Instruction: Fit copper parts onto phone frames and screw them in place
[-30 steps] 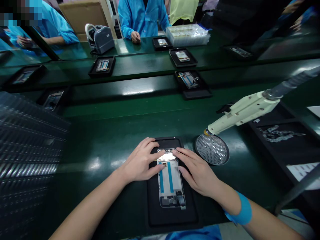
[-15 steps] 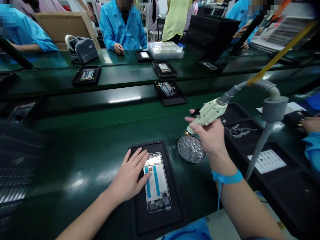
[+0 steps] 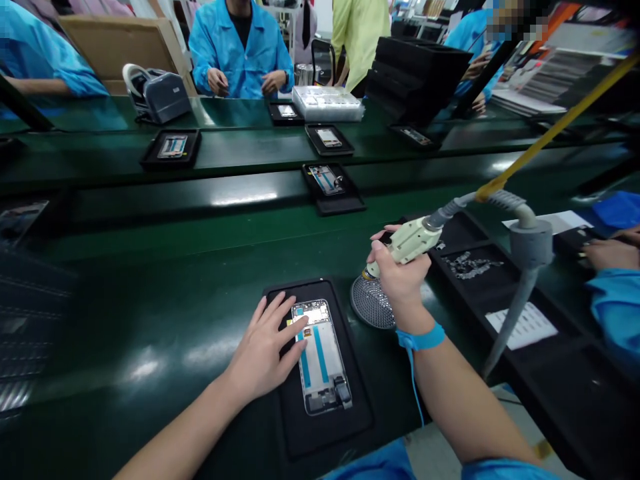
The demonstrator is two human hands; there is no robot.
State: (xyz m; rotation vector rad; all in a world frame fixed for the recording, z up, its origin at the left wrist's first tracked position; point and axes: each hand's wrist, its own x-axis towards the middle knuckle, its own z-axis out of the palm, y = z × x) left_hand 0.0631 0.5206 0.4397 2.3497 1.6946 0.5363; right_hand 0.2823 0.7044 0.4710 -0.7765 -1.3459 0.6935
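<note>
1. Your right hand (image 3: 400, 277) has left the phone and now wraps closed around a cream electric screwdriver (image 3: 415, 240), with its tip at the upper edge of a round mesh screw tray (image 3: 373, 303). Whether the tip touches the tray is too small to tell.
2. Your left hand (image 3: 263, 347) lies open with its fingers spread, and the fingertips (image 3: 295, 327) rest on the upper part of the smartphone frame (image 3: 323, 363).
3. That frame lies face up on a black mat (image 3: 320, 437), tilted slightly in view, and the mat sits on the green table (image 3: 150, 313), with the tray just to its right.
4. Keep your left fingers pressing evenly, since a frame that creeps on the mat can throw off the driver's aim.
5. Hold the driver close to its tip end, as you do now, and bring it in square to the frame, not at a slant. Your blue wrist strap (image 3: 420, 338) should stay snug.
</note>
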